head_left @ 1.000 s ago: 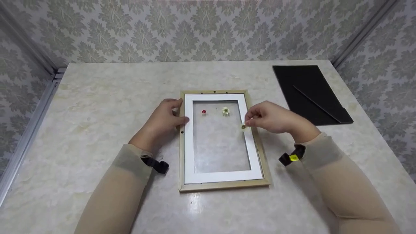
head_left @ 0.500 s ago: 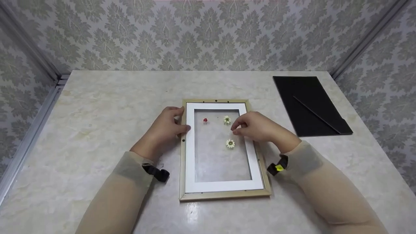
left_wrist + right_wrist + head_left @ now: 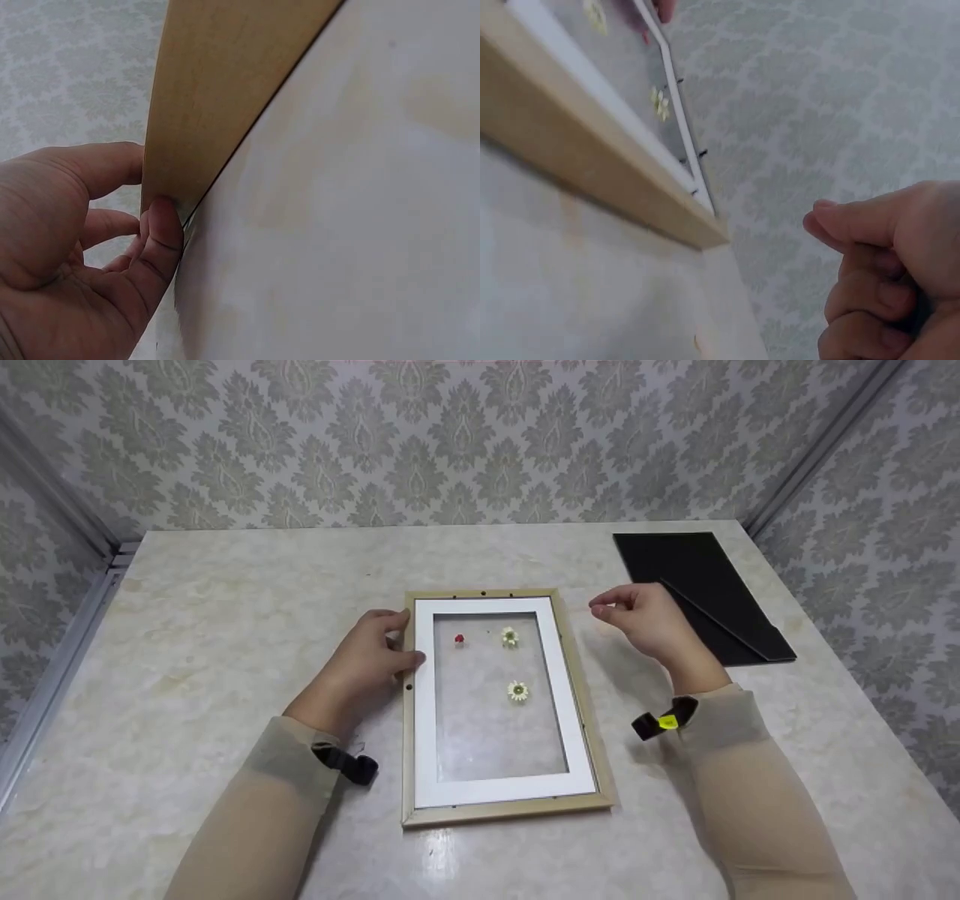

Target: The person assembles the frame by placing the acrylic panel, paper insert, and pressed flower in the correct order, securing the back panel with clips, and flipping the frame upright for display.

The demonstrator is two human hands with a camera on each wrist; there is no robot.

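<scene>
A light wooden picture frame [image 3: 409, 735] with a white mat border [image 3: 581, 750] lies flat on the table. Inside the mat, on the see-through pane, rest a small red flower [image 3: 459, 639], a pale daisy-like flower [image 3: 510, 637] and another white daisy [image 3: 517, 691] below it. My left hand [image 3: 375, 649] grips the frame's left edge, thumb over the rim and fingers against the outer side [image 3: 169, 135]. To the right of the frame, my right hand [image 3: 652, 619] is raised clear of it. Its thumb and forefinger tips meet and the other fingers curl [image 3: 866, 300]; nothing shows between them.
A black backing board [image 3: 675, 555] with a fold-out stand lies at the right rear of the pale marbled table [image 3: 247, 585]. Patterned wall panels [image 3: 420, 442] enclose the back and sides. Each wrist bears a black camera [image 3: 356, 769].
My right hand brought the daisy over the pane and let go of it below the other pale flower. It has since drawn back to the right, off the frame. My left hand stays on the edge.
</scene>
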